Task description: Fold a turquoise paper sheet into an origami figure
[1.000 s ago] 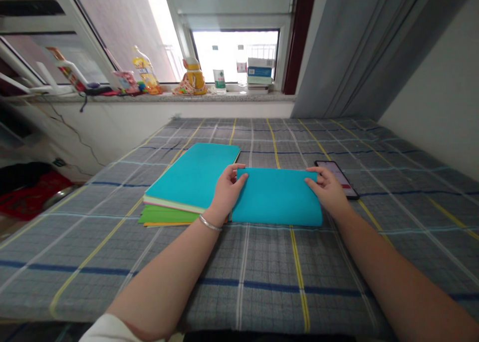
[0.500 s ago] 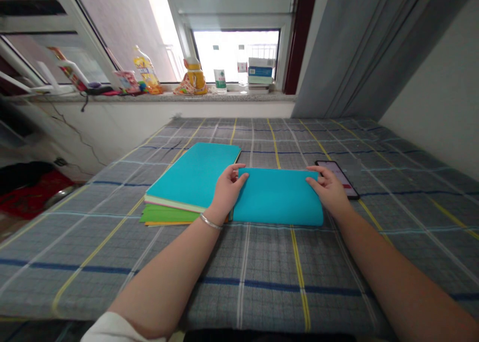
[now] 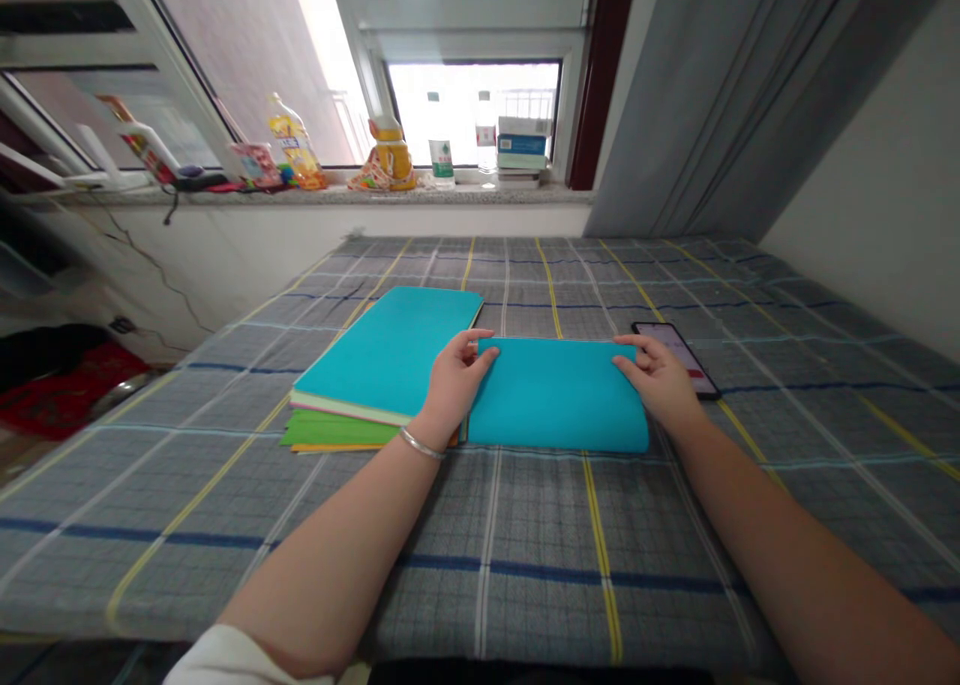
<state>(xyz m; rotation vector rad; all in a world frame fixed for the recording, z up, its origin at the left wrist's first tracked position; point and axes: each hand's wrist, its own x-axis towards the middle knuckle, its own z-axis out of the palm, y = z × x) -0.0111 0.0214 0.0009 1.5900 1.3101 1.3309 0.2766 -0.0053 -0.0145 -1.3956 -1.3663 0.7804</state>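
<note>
**Two hands press a blue paper flat**

Nothing much has moved since a moment ago; both hands stay put on the blue paper (image 3: pixel 556 395). It looks folded over, a wide flat shape, lying on the checked bed sheet (image 3: pixel 525 565) in the middle.

Left hand (image 3: pixel 452 383) sits at the paper's 9 o'clock side, fingers bent and pressing down on the edge. Right hand (image 3: pixel 658 376) sits at the 3 o'clock side, doing the same. Neither hand is closed around it.

I think the paper is light, thin and bendy, and easy to crease or tear. The side edges look best for holding.

A paper stack (image 3: pixel 375 365) in blue, green and yellow lies at 9 o'clock, touching the left hand. A smooth black phone (image 3: pixel 686 350) lies flat at 3 o'clock.
</note>
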